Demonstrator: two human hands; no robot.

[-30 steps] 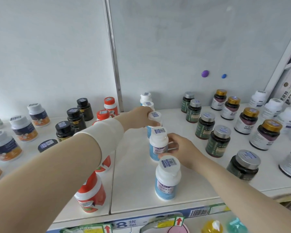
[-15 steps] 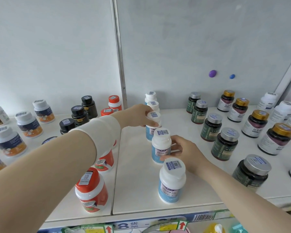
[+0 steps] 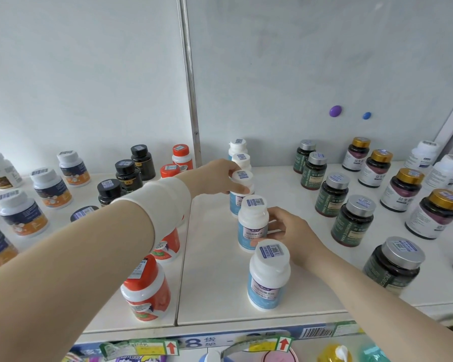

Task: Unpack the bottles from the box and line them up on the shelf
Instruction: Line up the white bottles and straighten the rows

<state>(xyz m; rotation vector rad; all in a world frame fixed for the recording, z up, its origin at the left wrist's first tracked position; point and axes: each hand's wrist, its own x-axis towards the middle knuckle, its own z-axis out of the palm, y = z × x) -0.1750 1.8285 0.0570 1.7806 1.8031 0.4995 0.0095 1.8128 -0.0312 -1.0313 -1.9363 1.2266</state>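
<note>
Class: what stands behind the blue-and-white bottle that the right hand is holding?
Behind the blue-and-white bottle in the right hand stands another bottle, its cap gripped by the left hand, then two white-capped bottles toward the wall. Their bodies are mostly covered.

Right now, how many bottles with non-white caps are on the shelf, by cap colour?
Red-cap bottles: 4 (one cap hidden behind the arm)
Black-cap bottles: 4
Silver-cap bottles: 5
Gold-cap bottles: 4
Total: 17
</note>
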